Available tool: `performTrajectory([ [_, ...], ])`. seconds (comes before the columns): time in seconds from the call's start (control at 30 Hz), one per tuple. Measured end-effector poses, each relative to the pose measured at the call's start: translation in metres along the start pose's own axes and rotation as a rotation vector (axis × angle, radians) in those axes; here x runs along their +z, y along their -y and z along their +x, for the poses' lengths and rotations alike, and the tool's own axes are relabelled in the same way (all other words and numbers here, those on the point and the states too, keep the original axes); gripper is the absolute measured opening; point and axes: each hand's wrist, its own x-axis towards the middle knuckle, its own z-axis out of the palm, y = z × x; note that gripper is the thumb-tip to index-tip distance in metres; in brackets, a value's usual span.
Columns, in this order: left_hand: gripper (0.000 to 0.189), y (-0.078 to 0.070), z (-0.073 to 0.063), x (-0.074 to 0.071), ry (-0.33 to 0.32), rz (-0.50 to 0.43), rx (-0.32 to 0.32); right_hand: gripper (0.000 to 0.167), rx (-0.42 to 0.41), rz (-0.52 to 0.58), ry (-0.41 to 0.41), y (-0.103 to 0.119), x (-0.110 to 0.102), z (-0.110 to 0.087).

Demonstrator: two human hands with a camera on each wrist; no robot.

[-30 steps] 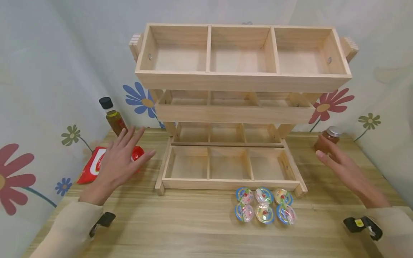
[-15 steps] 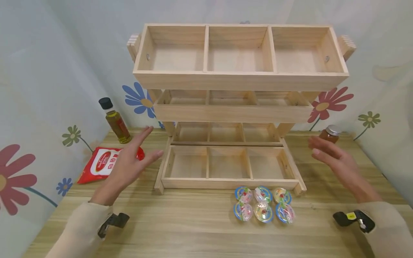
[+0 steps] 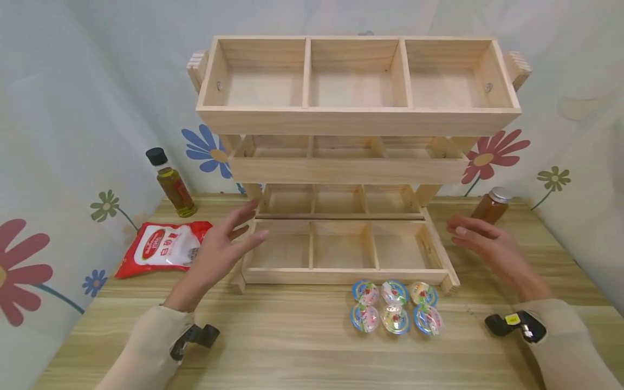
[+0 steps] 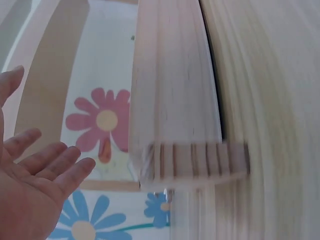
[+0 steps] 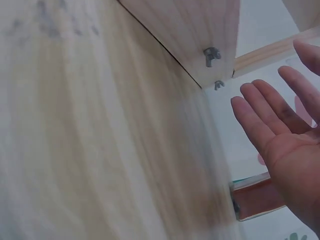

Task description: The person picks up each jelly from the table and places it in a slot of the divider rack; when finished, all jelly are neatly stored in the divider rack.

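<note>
A pale wooden rack (image 3: 358,122) with several tiers, each split into three compartments, stands in the middle of the head view. My left hand (image 3: 219,254) hovers at its lower left side, fingers extended and thumb apart, holding nothing. On the other side, my right hand (image 3: 492,252) is raised beside the lower right of the rack, fingers loosely bent and palm bare. The left wrist view shows the left fingers (image 4: 75,175) spread near the rack's wooden end. In the right wrist view, wing nuts (image 5: 212,55) mark the rack's side, away from the right fingers (image 5: 250,117).
Several small round cups with printed lids (image 3: 395,319) sit before the rack's front right. To the left lie a red-and-white bag (image 3: 168,246) and an oil bottle (image 3: 176,190). A reddish-brown jar with a silver lid (image 3: 491,206) stands behind the right hand. Flowered cloth backs the table.
Both hands have moved inward toward the rack. The left went right, uncovering the bag and bottle; the right went left, exposing more of the jar.
</note>
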Motion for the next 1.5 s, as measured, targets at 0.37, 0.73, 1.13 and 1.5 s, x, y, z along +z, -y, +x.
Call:
performTrajectory([
  [0.37,0.066,-0.012,0.000,0.026,0.047,-0.119,0.069,0.044,0.067,-0.143,0.001,-0.004,0.011,0.002],
  [0.73,0.058,-0.032,-0.001,0.054,0.128,-0.224,0.112,0.046,0.052,-0.211,-0.031,-0.012,0.015,0.002],
  [1.13,0.046,-0.036,-0.006,0.084,0.180,-0.382,0.125,0.055,0.149,-0.274,-0.039,-0.012,0.018,0.005],
  [1.5,0.043,-0.038,-0.013,0.112,0.297,-0.410,0.076,0.065,0.235,-0.381,-0.043,-0.011,0.016,0.005],
])
